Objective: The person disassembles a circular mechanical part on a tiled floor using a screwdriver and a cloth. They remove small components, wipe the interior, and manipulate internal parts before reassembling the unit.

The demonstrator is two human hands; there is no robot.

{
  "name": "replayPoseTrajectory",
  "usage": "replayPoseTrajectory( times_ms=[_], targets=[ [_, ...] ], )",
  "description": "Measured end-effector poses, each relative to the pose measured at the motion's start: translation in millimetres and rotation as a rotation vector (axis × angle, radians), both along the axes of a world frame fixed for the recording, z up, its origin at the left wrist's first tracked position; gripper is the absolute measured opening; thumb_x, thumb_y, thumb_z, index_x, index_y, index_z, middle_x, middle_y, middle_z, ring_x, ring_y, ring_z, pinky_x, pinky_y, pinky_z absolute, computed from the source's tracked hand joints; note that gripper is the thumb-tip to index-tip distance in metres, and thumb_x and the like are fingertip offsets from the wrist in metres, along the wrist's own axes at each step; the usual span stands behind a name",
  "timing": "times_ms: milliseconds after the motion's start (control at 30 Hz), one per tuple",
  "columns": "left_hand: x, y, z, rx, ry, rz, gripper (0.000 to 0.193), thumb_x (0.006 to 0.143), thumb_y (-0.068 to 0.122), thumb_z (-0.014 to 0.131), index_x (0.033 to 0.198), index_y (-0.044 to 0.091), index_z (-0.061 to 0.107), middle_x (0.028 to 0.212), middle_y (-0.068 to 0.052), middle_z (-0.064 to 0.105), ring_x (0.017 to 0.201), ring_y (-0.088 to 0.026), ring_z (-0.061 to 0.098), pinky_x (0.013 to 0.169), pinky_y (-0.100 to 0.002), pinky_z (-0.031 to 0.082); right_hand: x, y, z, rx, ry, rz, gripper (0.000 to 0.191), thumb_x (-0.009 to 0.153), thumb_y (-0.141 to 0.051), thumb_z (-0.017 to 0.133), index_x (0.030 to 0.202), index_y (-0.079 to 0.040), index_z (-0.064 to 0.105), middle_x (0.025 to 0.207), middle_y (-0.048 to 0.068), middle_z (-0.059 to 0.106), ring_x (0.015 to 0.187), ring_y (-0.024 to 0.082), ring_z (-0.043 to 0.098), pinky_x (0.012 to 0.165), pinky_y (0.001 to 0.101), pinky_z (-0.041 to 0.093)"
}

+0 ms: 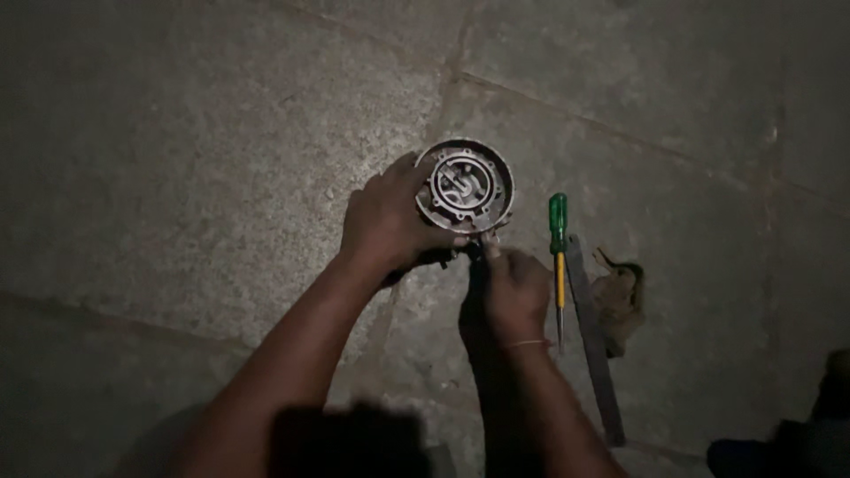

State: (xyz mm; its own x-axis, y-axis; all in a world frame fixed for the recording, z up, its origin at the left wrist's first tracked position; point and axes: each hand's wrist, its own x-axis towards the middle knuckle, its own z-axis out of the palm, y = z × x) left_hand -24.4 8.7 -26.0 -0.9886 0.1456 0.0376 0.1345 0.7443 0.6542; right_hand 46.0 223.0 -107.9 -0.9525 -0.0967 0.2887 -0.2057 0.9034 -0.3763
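A round metal machine part (pixel 466 185) with an open ringed face and several small holes rests on the stone floor. My left hand (pixel 390 223) grips its left side and rim. My right hand (pixel 512 288) sits just below the part, its fingertips pinched at the lower edge; whatever small thing they hold is hidden. The part's underside is out of sight.
A screwdriver (pixel 559 257) with a green and yellow handle lies right of my right hand. Beside it lies a long flat metal file (pixel 591 336), then a crumpled brown rag (pixel 620 296). Dark shapes fill the bottom right corner. The floor is stone slabs with joints.
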Motion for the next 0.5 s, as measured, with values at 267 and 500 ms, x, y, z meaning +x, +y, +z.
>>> replayPoseTrajectory(
  times_ms=[267,500],
  targets=[
    [2,-3,-1,0.011,-0.103,-0.009,0.112,0.050,0.059,0.094,0.147,0.023,0.052,0.153,-0.010,0.049,0.130,-0.034,0.056,0.103,-0.051,0.047,-1,-6,16,-0.634,-0.258,-0.328,0.023,0.089,-0.023,0.075,0.096,-0.001,0.072,0.085,0.011,0.075,0.077,0.022,0.071,0.072,0.0378,0.056],
    [0,-3,-10,0.018,-0.034,-0.003,0.115,0.048,0.061,0.095,0.145,0.017,0.050,0.153,-0.015,0.046,0.131,-0.036,0.053,0.103,-0.054,0.043,3,-14,26,-0.501,-0.202,-0.269,0.027,0.098,-0.027,0.064,0.097,-0.002,0.075,0.084,0.009,0.076,0.075,0.021,0.072,0.072,0.0353,0.054]
  ],
)
